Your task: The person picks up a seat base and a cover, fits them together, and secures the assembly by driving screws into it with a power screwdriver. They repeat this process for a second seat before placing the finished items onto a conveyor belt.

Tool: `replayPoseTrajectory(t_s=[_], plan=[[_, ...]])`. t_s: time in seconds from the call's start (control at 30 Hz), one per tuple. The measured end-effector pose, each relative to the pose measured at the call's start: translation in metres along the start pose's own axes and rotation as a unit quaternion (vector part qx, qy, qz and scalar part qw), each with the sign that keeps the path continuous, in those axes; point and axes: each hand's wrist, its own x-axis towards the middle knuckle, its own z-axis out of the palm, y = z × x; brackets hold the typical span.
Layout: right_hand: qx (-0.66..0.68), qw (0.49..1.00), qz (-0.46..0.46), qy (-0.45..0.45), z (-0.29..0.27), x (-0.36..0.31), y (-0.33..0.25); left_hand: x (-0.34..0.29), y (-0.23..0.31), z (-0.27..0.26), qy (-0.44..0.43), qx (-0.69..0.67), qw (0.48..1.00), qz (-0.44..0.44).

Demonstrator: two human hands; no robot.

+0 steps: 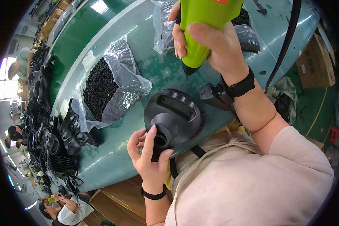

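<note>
My right hand (pixel 223 47) grips a lime-green electric screwdriver (pixel 195 53), its black tip pointing down above the table, apart from the part below. A round black plastic housing (pixel 179 120) lies near the table's front edge. It has a recessed slot on top with small screw holes or screws in it, and a round collar at the near side. My left hand (pixel 148 160) holds the collar between thumb and fingers, steadying the housing. Beyond it, an opened clear plastic bag (pixel 130 81) spills a pile of small black screws (pixel 98 90).
Many black plastic parts (pixel 60 132) crowd the left of the green table (pixel 105 150). More plastic bags (pixel 164 28) lie at the back. A black cable (pixel 284 49) hangs at right. A cardboard box (pixel 314 62) stands beyond the right edge. Another person (pixel 69 209) works at lower left.
</note>
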Motion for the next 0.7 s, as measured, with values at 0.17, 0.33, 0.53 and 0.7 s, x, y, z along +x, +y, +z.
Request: replayPoseTrajectory(t_s=[0.17,0.33,0.53,0.7], plan=[[0.088,0.990,0.093,0.058,0.004,-0.004,-0.016,0.004,-0.007,-0.007,-0.024,0.020,1.000,-0.006],[0.095,0.989,0.095,0.056,0.005,-0.004,-0.013,0.003,-0.017,-0.013,-0.058,-0.030,0.998,-0.002],[0.088,0.989,0.085,0.079,0.002,-0.002,-0.015,-0.001,-0.003,-0.005,-0.068,0.008,0.994,-0.081],[0.092,0.981,0.165,0.048,-0.016,0.004,-0.022,0.003,0.008,-0.009,-0.060,0.116,0.990,-0.045]])
